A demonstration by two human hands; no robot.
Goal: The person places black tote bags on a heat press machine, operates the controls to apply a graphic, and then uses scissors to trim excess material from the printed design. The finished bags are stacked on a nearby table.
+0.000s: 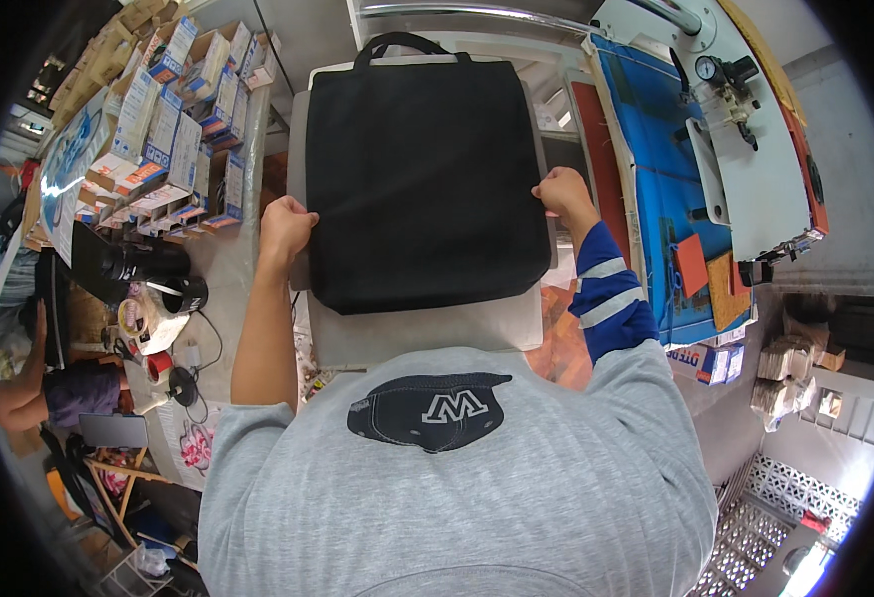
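A black tote bag (pixel 427 184) lies flat on a pale pad (pixel 417 333), its two handles at the far end. My left hand (pixel 288 224) pinches the left side edge of the bag, around mid-height. Opposite it, my right hand (pixel 561 194), below a blue sleeve with two pale stripes, pinches the right side edge a little higher up. My fingertips are partly hidden at both edges.
Stacked cartons (pixel 158 139), tape rolls (pixel 158 368) and black containers (pixel 183 294) crowd the left table. Another person's arm (pixel 14 393) is at far left. Right of me stands a blue-topped bench (pixel 621 80) with a white pneumatic machine (pixel 756 179) and coloured pads (pixel 691 264).
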